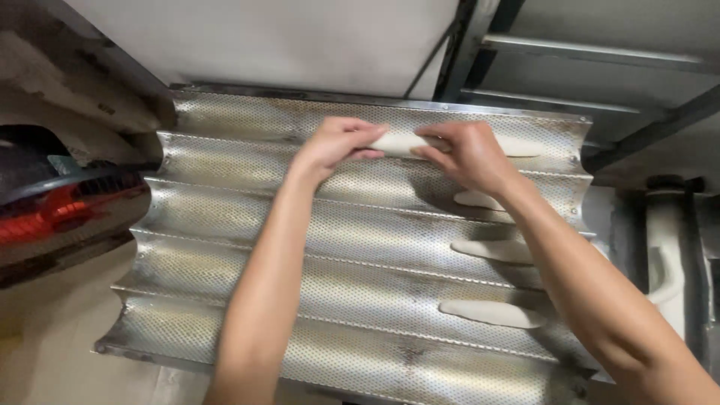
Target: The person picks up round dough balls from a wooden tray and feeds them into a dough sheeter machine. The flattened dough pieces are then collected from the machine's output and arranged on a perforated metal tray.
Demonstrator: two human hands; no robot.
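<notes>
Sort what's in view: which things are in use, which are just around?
In use:
- left hand and right hand, both gripping one dough piece
- perforated wavy metal tray
- shaped dough pieces lying in its grooves

Just around:
- red and black fan at left
- metal rack frame behind

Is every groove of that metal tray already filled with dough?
No, the tray holds only a few dough pieces at its right side.
</notes>
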